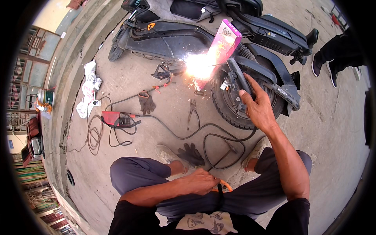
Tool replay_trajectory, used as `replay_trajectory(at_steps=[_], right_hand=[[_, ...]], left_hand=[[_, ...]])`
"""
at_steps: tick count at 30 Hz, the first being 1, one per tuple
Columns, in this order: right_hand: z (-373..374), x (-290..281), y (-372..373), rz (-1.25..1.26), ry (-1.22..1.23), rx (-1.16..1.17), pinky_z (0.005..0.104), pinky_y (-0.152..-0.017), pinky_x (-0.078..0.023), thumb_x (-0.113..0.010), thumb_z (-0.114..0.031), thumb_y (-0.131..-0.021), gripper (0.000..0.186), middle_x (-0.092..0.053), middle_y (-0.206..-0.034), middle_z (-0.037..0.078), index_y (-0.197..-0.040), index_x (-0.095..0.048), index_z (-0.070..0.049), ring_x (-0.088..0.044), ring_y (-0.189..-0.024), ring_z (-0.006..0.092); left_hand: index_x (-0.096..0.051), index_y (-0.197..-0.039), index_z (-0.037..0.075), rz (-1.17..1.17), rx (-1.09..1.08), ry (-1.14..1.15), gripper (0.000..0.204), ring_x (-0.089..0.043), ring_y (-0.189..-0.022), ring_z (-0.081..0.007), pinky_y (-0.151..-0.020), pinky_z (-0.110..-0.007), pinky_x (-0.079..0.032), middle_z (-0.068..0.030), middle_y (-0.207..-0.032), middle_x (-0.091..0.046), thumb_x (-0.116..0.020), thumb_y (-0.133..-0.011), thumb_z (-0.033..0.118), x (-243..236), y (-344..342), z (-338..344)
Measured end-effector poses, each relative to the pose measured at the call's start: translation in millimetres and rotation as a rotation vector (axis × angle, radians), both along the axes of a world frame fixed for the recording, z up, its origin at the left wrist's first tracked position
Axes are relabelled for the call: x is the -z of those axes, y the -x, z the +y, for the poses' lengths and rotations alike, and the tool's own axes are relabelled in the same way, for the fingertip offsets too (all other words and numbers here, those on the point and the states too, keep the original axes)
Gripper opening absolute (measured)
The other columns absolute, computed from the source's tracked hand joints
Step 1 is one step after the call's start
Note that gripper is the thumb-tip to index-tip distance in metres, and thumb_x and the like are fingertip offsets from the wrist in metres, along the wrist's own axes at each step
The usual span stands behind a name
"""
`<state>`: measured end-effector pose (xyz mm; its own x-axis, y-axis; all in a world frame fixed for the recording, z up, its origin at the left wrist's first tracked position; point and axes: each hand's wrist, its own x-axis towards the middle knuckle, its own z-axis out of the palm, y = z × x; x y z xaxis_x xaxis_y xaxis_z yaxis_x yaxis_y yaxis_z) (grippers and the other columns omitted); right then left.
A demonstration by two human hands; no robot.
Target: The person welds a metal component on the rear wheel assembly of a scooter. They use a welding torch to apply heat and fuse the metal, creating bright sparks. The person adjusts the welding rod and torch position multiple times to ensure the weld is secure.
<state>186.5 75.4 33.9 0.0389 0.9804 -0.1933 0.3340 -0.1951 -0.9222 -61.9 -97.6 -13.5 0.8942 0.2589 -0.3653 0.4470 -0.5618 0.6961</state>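
Note:
My right hand point(258, 103) is wrapped around a black welding electrode holder point(237, 74), in front of the rear wheel point(227, 103) of a dark electric scooter point(168, 37). A white-hot welding arc point(199, 66) glares at the scooter's lower frame, and sparks fall below it. The glare hides the joint and the rod's tip. Beside the arc, a pink cardboard piece point(225, 43) leans in front of the scooter. My left hand point(200, 182) is closed over my lap, next to a curved orange piece point(225, 185); what it grips is hidden.
On the concrete lie a red welding machine point(113, 118) with cables, pliers point(193, 114), a hammer point(225, 154), two dark gloves point(147, 102) point(191, 155) and a white cloth point(89, 90). Black cable loops between my feet. Another person's legs point(337, 56) stand at right.

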Motion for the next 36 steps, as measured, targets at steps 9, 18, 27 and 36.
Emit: replay_trajectory(at_steps=[9,18,27,36], right_hand=[[1,5,0,0.020,-0.014,-0.012,0.0315,-0.075,-0.046,-0.061,-0.021,-0.102,0.054,-0.063,-0.099,0.014,-0.152,-0.046,-0.004,-0.057,-0.081,0.0156],[0,-2,-2,0.002,0.022,0.070,0.0321,-0.076,-0.050,-0.062,-0.022,-0.101,0.055,-0.067,-0.100,0.013,-0.151,-0.048,-0.004,-0.056,-0.079,0.0156],[-2,-7,-1,0.021,0.016,0.055,0.0325,-0.065,-0.047,-0.062,-0.024,-0.101,0.056,-0.064,-0.090,0.011,-0.151,-0.048,-0.005,-0.053,-0.067,0.0133],[-3,-10,0,0.042,0.025,0.044,0.0321,-0.059,-0.045,-0.062,-0.023,-0.101,0.056,-0.063,-0.085,0.010,-0.152,-0.047,-0.006,-0.051,-0.061,0.0119]], left_hand=[[-0.061,-0.096,0.000,0.004,0.016,-0.018,0.018,-0.072,-0.071,-0.0357,-0.057,-0.048,-0.053,-0.0159,-0.072,-0.068,-0.062,-0.083,0.013,2,0,-1],[-0.061,-0.100,0.001,0.035,0.015,0.022,0.020,-0.072,-0.072,-0.0359,-0.058,-0.049,-0.053,-0.0151,-0.072,-0.068,-0.061,-0.085,0.014,-1,-1,2],[-0.061,-0.099,-0.001,0.016,0.019,0.035,0.019,-0.072,-0.075,-0.0365,-0.060,-0.050,-0.053,-0.0164,-0.074,-0.069,-0.060,-0.085,0.013,0,0,0],[-0.062,-0.097,-0.001,0.028,0.018,0.029,0.018,-0.071,-0.074,-0.0374,-0.060,-0.050,-0.052,-0.0170,-0.073,-0.069,-0.061,-0.085,0.013,-3,-2,3]])
